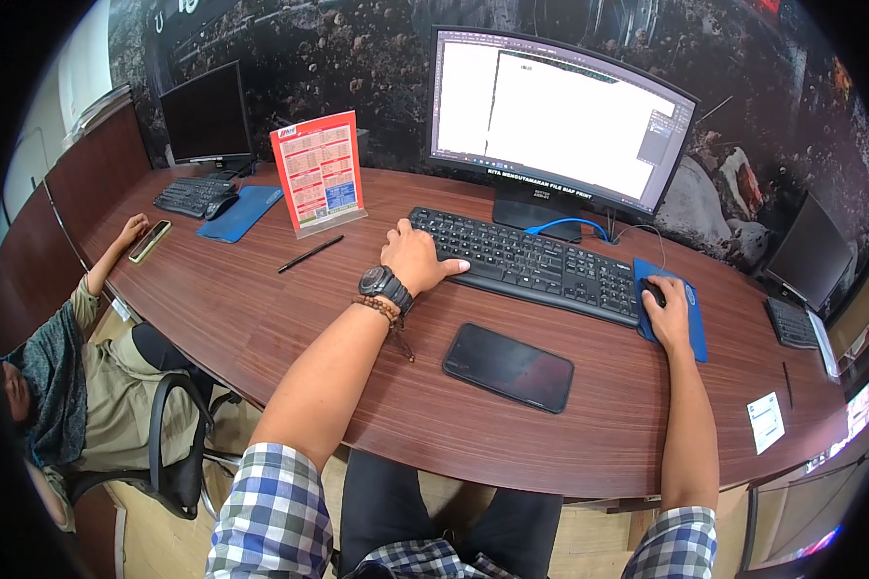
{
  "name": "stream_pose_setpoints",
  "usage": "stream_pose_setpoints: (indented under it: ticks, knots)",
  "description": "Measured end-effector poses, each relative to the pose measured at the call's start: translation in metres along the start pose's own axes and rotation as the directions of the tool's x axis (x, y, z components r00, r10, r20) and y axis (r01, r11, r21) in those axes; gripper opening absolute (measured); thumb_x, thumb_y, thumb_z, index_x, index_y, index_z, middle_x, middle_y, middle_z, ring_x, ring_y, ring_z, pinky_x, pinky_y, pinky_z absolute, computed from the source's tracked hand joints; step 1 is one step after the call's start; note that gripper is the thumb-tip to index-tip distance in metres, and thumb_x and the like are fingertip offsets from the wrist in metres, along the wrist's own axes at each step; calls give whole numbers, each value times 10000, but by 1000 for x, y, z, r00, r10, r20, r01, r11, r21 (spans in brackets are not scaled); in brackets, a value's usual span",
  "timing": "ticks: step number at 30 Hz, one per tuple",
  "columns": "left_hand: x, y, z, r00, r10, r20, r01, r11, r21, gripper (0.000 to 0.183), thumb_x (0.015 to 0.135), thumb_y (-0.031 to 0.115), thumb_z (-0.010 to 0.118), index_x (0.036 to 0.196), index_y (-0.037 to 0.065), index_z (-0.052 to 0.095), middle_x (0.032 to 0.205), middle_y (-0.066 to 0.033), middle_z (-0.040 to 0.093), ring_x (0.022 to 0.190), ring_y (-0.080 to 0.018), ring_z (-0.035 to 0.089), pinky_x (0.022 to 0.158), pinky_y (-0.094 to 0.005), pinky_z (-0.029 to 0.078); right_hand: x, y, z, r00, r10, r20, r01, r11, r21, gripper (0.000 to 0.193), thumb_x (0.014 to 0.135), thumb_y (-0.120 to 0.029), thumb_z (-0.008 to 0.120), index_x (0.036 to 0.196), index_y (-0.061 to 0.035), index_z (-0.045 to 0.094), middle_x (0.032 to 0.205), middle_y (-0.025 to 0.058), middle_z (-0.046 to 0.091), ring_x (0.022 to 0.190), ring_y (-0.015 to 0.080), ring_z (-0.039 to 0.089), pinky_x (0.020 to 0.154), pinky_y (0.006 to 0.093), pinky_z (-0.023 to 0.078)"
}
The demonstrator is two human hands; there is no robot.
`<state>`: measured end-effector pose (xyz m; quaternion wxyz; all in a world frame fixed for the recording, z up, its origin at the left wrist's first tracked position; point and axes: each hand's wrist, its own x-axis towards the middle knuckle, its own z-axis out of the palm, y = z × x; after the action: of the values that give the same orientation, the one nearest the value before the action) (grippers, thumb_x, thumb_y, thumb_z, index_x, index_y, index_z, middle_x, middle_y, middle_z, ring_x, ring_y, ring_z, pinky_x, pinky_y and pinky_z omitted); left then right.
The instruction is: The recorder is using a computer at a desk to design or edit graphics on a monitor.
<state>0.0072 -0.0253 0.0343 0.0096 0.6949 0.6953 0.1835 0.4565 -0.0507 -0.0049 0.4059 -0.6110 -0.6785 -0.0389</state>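
Note:
My left hand (pixel 416 259) rests at the left end of a black keyboard (pixel 541 261), its fingertips over the keys and its thumb stretched out along the front edge. A black watch (pixel 380 282) and a beaded bracelet (pixel 377 306) circle that wrist. On the right, my right hand (pixel 671 314) is wrapped over a black computer mouse (pixel 655 291), which sits on a blue mouse pad (pixel 697 338). Behind the keyboard stands a monitor (pixel 560 116), showing a mostly white page in an editing window. A dark smartphone (pixel 509 368) lies flat between my forearms.
A red-and-white price stand (pixel 321 174) and a black pen (pixel 310 254) are to the left. Farther left, a seated person (pixel 116 386) rests a hand beside a phone (pixel 150 241). Another monitor (pixel 206 114) stands there. A white card (pixel 766 423) lies at right.

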Motion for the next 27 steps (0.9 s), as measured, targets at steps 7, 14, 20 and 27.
stream_pose_setpoints:
  ticks: [7, 14, 20, 27]
  knots:
    - [0, 2, -2, 1000, -3, 18, 3, 1000, 2, 856, 732, 683, 779, 1088, -93, 714, 1265, -236, 539, 1196, -402, 545, 960, -482, 528, 0, -2, -1, 1000, 9, -1, -9, 1000, -10, 333, 879, -190, 687, 1170, -28, 693, 1187, 186, 591, 1127, 365, 592, 996, 410, 462]
    - [0, 1, 0, 1000, 6, -1, -6, 1000, -1, 853, 730, 686, 779, 1087, -87, 718, 1269, -235, 543, 1195, -401, 552, 959, -487, 529, 0, -1, -2, 1000, 11, 7, -11, 1000, -8, 338, 880, -196, 685, 1174, -30, 689, 1186, 187, 586, 1130, 366, 588, 1001, 415, 460]
    - [-1, 1, 0, 1000, 7, -4, -7, 1000, -3, 841, 731, 684, 779, 1083, -77, 725, 1270, -238, 545, 1197, -403, 552, 959, -489, 527, -1, 0, -1, 1000, 15, 7, -15, 1000, -5, 337, 878, -194, 687, 1174, -33, 690, 1181, 184, 587, 1135, 362, 584, 1005, 414, 456]
    - [0, 1, 0, 1000, 6, 8, -6, 1000, -5, 824, 738, 674, 780, 1077, -75, 727, 1274, -239, 542, 1196, -402, 548, 959, -485, 526, -1, 0, -1, 1000, 6, 5, -6, 1000, -14, 338, 877, -187, 693, 1176, -29, 690, 1179, 181, 588, 1135, 353, 584, 1004, 408, 456]
